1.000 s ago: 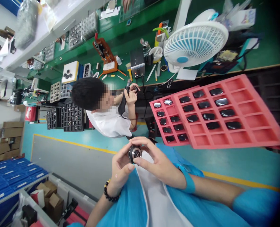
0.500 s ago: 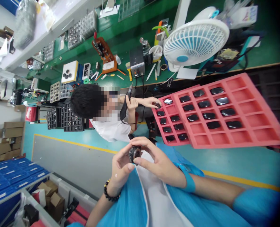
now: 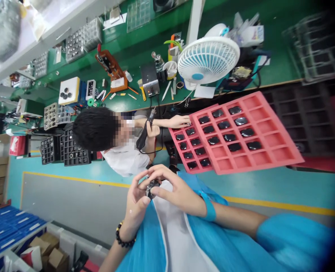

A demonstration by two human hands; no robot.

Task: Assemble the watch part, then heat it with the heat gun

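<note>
Between my two hands, in front of my chest, is a dark wristwatch (image 3: 151,189), tilted so that its dial is mostly turned away. My left hand (image 3: 135,199), with a black bead bracelet at its wrist, curls round the watch's left side. From the other side my right hand (image 3: 173,189) has its fingers over the top of the watch and its thumb against the near edge. A blue band (image 3: 209,207) circles my right wrist. The fingers hide part of the watch.
A seated co-worker (image 3: 127,156) in white holds a black corded tool (image 3: 146,132) and reaches to pink trays (image 3: 279,155) of dark pieces. Behind are a green workbench (image 3: 161,104) and a white fan (image 3: 208,60). Blue boxes (image 3: 8,230) stand lower left.
The watch has been tilted in my fingers, so its dial shows less. My view has swung right, shifting the scene left. The co-worker's reaching hand stays at the pink tray.
</note>
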